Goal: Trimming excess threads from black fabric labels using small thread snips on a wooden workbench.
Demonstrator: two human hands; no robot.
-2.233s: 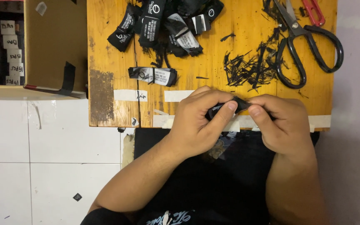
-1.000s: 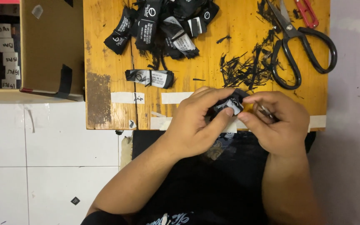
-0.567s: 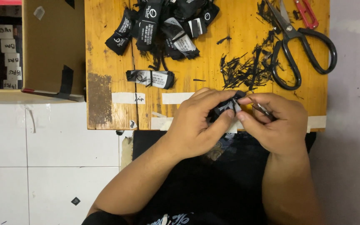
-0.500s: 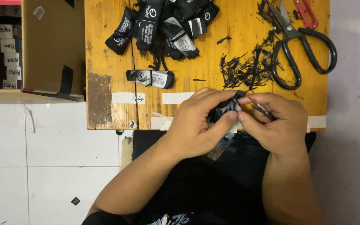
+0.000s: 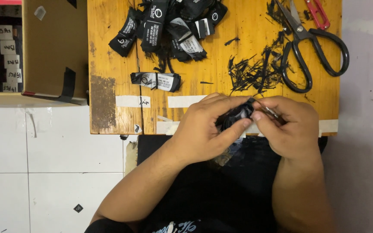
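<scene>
Over the wooden counter (image 5: 108,64), near the big scissors (image 5: 311,47), our left hand (image 5: 203,129) pinches a black fabric label (image 5: 236,117) at the near edge; our right hand (image 5: 290,127) grips a small metal tool (image 5: 267,110), seemingly picking threads, needing steady aim.

You have two hands (image 5: 212,129) (image 5: 288,127), one black-handled scissors (image 5: 313,51), one red snips (image 5: 316,13), one cardboard box (image 5: 55,47), one folded label (image 5: 156,81) lying apart.

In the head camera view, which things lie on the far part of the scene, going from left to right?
Cardboard box → pile of black labels on the wooden board → heap of black thread scraps → large black scissors. Nearer, the left hand and right hand hold one black label.
</scene>
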